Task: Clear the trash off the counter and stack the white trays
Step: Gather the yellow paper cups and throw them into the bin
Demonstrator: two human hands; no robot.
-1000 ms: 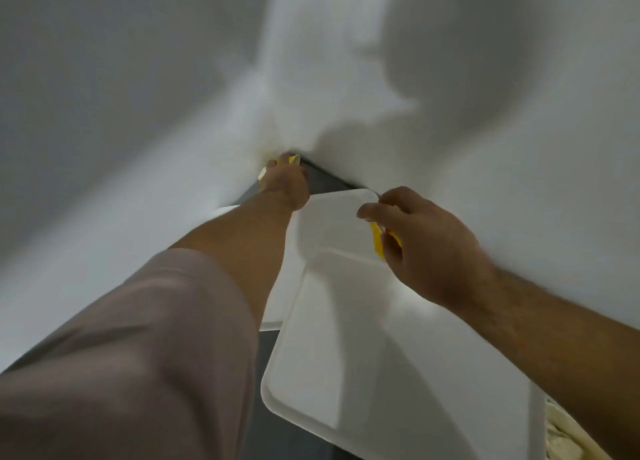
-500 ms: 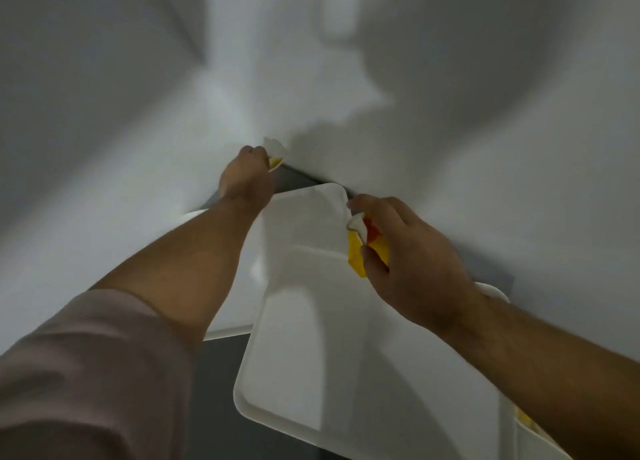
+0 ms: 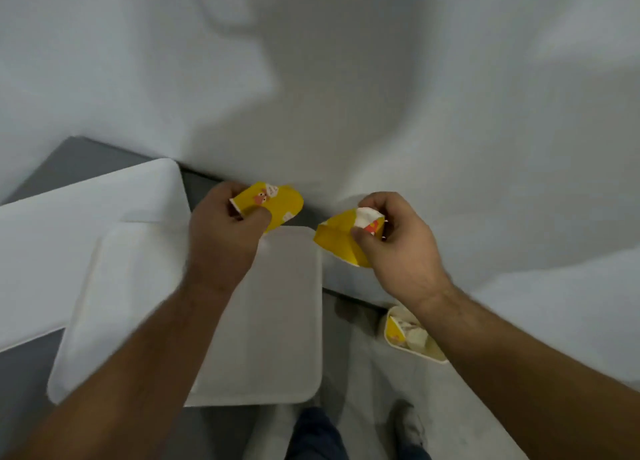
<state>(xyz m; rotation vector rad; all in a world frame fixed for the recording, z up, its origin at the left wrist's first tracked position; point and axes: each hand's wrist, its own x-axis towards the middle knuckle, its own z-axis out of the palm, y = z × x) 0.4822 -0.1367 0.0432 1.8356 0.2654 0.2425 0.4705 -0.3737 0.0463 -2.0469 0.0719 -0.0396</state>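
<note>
Left hand (image 3: 227, 232) closed on a yellow wrapper (image 3: 277, 205), right hand (image 3: 398, 241) closed on a second yellow wrapper (image 3: 337, 239), both above the overlapping white trays (image 3: 284, 321); best carried together, grips firm, to the waste bin (image 3: 414, 342) lower right.

White wall (image 3: 381, 78), grey floor (image 3: 374, 373)

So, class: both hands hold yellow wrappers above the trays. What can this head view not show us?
- Print on the left hand's yellow wrapper: blurred, too small.
- Contents of the bin: the right forearm covers part.
- Far tray: cut by the left edge, partly under the near tray.
</note>
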